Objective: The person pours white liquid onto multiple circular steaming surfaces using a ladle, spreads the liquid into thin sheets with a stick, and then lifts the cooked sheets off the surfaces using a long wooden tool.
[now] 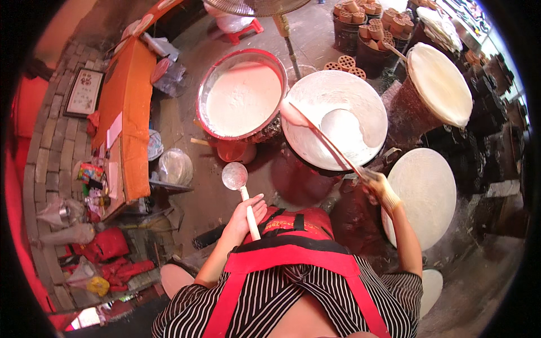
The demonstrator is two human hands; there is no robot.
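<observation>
My left hand [239, 217] holds a ladle [234, 176] by its pale handle, with the fingers fairly straight and the metal bowl pointing away from me. My right hand [379, 190], in a pale work glove, grips a long thin-handled tool [327, 139]. That tool's broad pale end [294, 113] lies over the left side of a wide round pan [376, 114]. Whitish batter coats the pan wall, and a bright smooth round area [340, 126] shows at its middle. To the left, a red-rimmed basin [206, 80] contains thick off-white batter [245, 101].
A drum [401, 107] with a domed cream top [439, 80] stands right of the pan. Nearer is a pale round board [422, 203]. Honeycomb briquettes [346, 63] and filled buckets [348, 36] lie beyond, near a pedestal fan [281, 25]. An orange counter [131, 114] borders the left.
</observation>
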